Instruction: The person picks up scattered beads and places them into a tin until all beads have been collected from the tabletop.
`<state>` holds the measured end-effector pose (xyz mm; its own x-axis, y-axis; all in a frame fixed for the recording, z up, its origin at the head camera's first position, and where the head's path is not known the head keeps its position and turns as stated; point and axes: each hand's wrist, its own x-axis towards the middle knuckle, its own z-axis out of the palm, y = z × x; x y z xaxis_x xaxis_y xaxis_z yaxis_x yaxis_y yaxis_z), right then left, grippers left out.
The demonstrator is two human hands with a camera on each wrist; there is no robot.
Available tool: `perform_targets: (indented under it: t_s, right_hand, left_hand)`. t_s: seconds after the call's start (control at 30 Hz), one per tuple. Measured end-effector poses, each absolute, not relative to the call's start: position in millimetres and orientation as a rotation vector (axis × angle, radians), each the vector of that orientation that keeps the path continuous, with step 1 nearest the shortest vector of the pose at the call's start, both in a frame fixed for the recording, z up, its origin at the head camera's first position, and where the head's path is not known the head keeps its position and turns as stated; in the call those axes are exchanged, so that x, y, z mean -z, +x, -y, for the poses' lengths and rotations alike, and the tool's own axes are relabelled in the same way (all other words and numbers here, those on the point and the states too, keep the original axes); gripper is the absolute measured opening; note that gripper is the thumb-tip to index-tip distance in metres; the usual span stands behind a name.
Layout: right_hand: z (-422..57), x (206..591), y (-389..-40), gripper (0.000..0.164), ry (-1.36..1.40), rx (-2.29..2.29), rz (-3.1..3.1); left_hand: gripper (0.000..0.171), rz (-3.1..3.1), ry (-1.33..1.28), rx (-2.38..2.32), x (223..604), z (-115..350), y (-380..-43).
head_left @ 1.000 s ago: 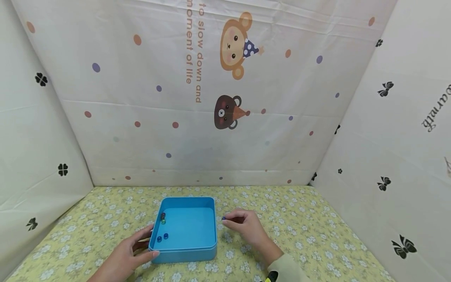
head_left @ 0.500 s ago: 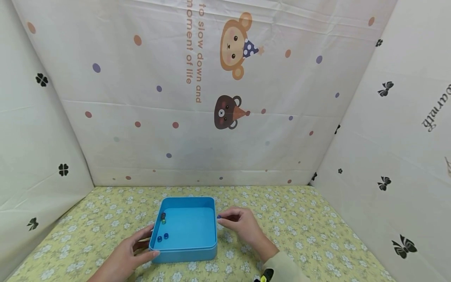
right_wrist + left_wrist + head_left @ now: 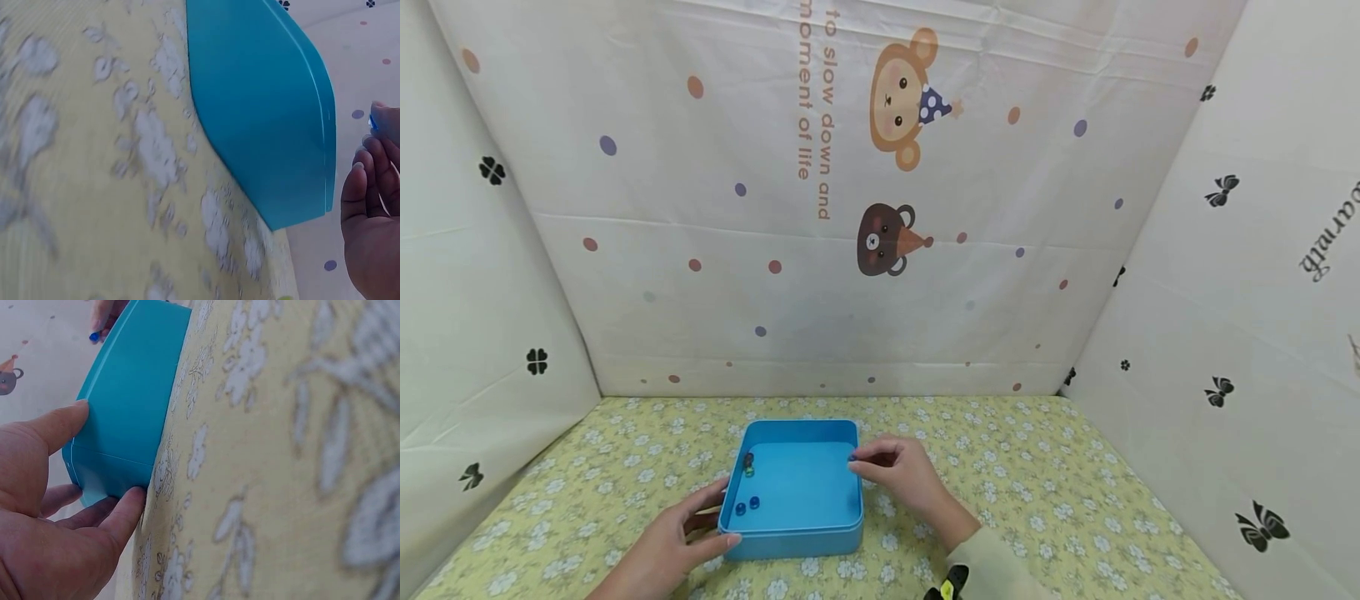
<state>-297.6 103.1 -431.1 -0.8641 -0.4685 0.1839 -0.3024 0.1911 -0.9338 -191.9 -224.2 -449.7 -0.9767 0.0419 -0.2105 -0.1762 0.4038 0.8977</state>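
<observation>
An open square blue box [image 3: 805,479] rests on the table. My left hand [image 3: 662,537] grips its near left corner, thumb on the front at the rim and fingers along the left side. Thumb and fingertips of my right hand [image 3: 901,473] pinch a small shiny blue bead [image 3: 94,337] at the box's right rim, raised above the table. On the box floor lie two dark blue beads [image 3: 755,502] near the front left. A dark brownish bead [image 3: 748,459] and a yellow-green bead [image 3: 749,472] sit together against the left wall.
A yellow cloth with white flowers [image 3: 1015,475] covers the table. Behind it hangs a white printed sheet [image 3: 790,333], and more white sheets stand at the left and right sides. The right sleeve [image 3: 996,567] carries a black and yellow piece.
My right hand has moved left with the blue bead, from beside the box to its right rim. The left hand and the box have stayed in place.
</observation>
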Motion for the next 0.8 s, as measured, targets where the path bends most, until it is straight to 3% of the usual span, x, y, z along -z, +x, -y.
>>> perform_targets:
  t_s: [0.47, 0.8]
  right_hand:
    - [-79, 427, -301, 0.018, -0.808, 1.761, -2.3]
    - [-67, 423, -301, 0.022, -0.772, 1.712, -2.334]
  left_hand:
    - [0.092, -2.458, -0.136, -1.614, 450, 222, -193]
    - [0.092, -2.453, -0.141, -1.611, 450, 223, -194]
